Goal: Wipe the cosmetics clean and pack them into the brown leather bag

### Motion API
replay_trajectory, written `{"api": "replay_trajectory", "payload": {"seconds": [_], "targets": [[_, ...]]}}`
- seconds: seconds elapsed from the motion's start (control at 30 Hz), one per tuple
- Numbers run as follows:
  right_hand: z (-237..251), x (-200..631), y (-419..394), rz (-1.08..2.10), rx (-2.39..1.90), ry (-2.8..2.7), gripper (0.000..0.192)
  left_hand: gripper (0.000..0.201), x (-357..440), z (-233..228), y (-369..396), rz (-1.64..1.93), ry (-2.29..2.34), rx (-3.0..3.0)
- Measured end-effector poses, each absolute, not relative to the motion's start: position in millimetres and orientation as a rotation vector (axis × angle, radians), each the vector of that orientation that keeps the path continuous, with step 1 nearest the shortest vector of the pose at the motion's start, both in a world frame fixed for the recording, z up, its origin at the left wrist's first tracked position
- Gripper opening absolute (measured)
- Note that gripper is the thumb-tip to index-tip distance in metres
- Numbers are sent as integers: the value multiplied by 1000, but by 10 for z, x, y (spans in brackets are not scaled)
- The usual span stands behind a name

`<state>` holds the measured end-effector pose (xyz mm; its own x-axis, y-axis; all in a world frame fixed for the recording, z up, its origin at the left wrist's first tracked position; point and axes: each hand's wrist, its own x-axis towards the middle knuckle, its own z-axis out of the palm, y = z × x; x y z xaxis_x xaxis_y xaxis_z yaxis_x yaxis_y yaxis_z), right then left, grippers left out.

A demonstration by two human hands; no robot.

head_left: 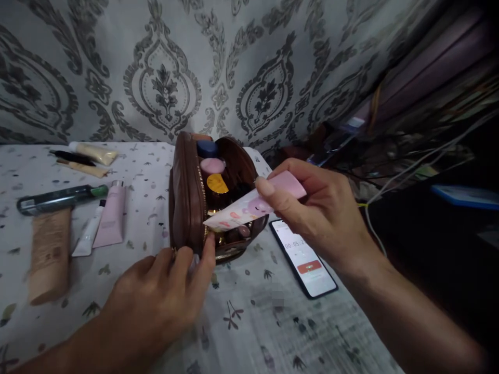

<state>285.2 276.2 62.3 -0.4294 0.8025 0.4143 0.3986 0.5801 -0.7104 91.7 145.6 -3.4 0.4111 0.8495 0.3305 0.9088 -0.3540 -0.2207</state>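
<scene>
Brown leather zip pouch (pixel 187 200) stands open at mid desk (pixel 249 317), packed with small jars and bottles. Right hand (pixel 319 208): grip pinched on a flat pink squeeze tube (pixel 253 205), held tilted over the pouch mouth, lower end at the zip edge. Left hand (pixel 163 291): fingertips pressed on the pouch's near rim, palm down, holding nothing. Black smartphone with lit timer screen (pixel 304 257) lies just right of the pouch. Left of it: pale pink tube (pixel 112 215), small white tube (pixel 89 234), beige tube (pixel 50 254), dark green pen-shaped stick (pixel 60 199).
</scene>
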Motion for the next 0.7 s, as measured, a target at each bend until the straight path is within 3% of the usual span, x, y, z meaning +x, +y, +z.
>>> {"api": "replay_trajectory", "payload": {"seconds": [0.27,0.7], "targets": [[777,2764,2802,677,-910,-2173,41,41,867,-39,1435,-210,-1235,-2182],[813,2735,2801,494,-949,-2181,34,43,901,-84,1402,-235,-1322,-2104]]}}
